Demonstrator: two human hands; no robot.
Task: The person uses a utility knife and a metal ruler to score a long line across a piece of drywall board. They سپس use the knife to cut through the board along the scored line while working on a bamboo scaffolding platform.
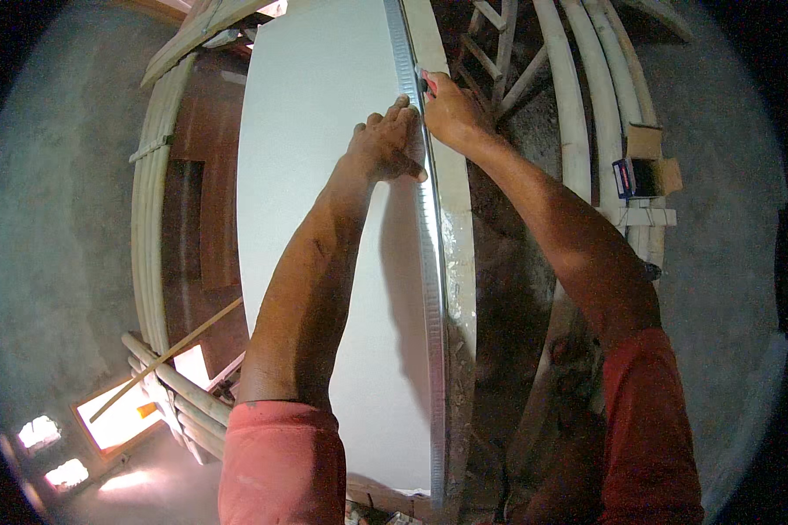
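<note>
A large white board lies lengthwise ahead of me, with a ribbed metal strip along its right side. My left hand presses on the strip and the board, fingers spread and thumb stretched onto the metal. Just beyond it, my right hand is closed around a red and black utility knife at the strip's right edge. Fingers cover most of the knife, and its blade tip cannot be made out.
A pale plank runs beside the strip. Bamboo poles stand at left and right. An opened small box rests on the right poles. Below left, a thin wooden stick crosses a bright opening. A wooden ladder-like frame shows at the far right.
</note>
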